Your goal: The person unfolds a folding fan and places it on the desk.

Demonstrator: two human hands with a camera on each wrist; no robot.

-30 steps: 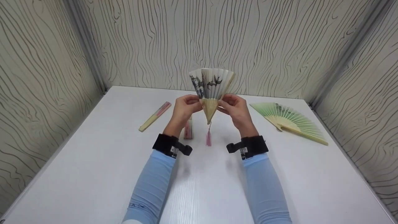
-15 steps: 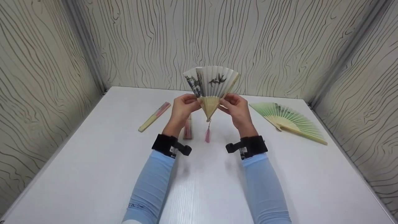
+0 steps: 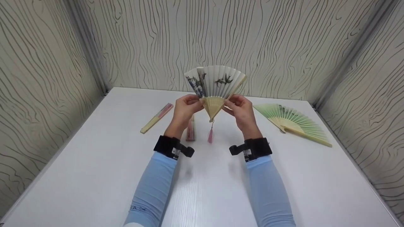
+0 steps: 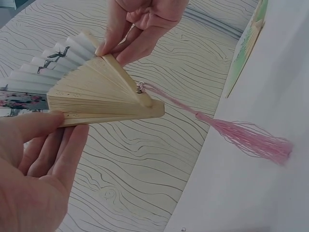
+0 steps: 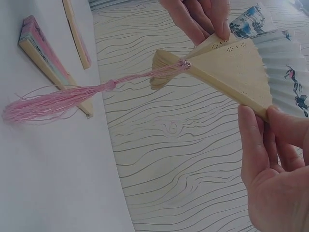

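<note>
A partly spread folding fan (image 3: pixel 217 82) is held up over the table, its white pleated leaf painted with dark birds and its pale ribs meeting at the bottom. My left hand (image 3: pixel 186 110) pinches the left outer rib between thumb and fingers. On the opposite edge, my right hand (image 3: pixel 241 112) pinches the right outer rib the same way. From the pivot hangs a pink tassel (image 3: pixel 210 135); the left wrist view shows the tassel (image 4: pixel 251 137) dangling beside the ribs. In the right wrist view, small cut-out patterns mark the ribs (image 5: pixel 227 67).
A green folding fan (image 3: pixel 292 121) lies spread on the white table (image 3: pixel 94 176) at the right. One folded pink fan (image 3: pixel 157 118) lies at the left. Another folded fan (image 3: pixel 191 130) sits partly behind my left hand. Wood-patterned panels (image 3: pixel 202 41) surround the table.
The held fan has spread wider, its left and right edges moving apart and more of the leaf showing. Its pivot and tassel have risen slightly. The fans on the table have stayed put.
</note>
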